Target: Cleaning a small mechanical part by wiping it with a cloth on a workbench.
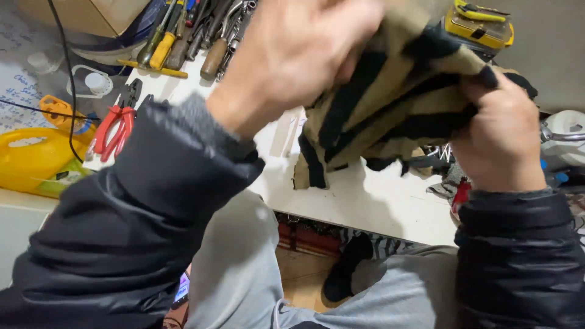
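Broadly, a white workbench (pixel 365 201) fills the middle of the head view, its front edge running across above the person's grey-trousered knees, and it carries everything else. Held up above it, roughly over its centre and right half, is a tan and black striped cloth (pixel 390 103), bunched and folded, with a loose corner hanging down until it reaches or nearly reaches the bench top. Both dark padded sleeves reach in from the bottom of the view. The left hand (pixel 292 55) is closed on the upper left part of the cloth, fingers curled into the fabric, though motion blur hides exactly how the fingertips sit. The right hand (pixel 499 131) is clamped on the cloth's right edge, thumb on top and fingers wrapped under a thick fold. To the far left, off the bench, sits a yellow plastic container (pixel 30 161). Along the back edge of the bench lies a row of screwdrivers and other hand tools (pixel 189 36) with yellow, wooden and dark handles, just behind the left hand. At the top right, behind the cloth, stands a yellow and grey tool case (pixel 478 24). Near the bench's left corner, well apart from both hands, lie red-handled pliers (pixel 116 128).
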